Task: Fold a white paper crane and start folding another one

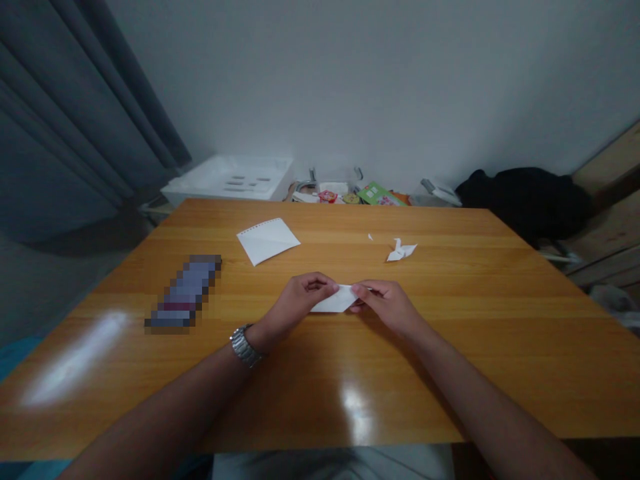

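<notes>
We counted one folded paper (334,301), one loose sheet (269,241), one paper bird (400,251); our left hand (304,293) and right hand (389,303), closed thumb-to-fingers, pinched the folded paper over the table (300,400).

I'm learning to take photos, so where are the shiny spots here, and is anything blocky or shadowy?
Head view: white glare shines on the glossy brown wooden table, at its left and near its front edge; head view: the bluish, rectangular, phone-like object is pixelated into blocks, hiding its details; head view: a soft shadow lies along the bare right forearm.
</notes>
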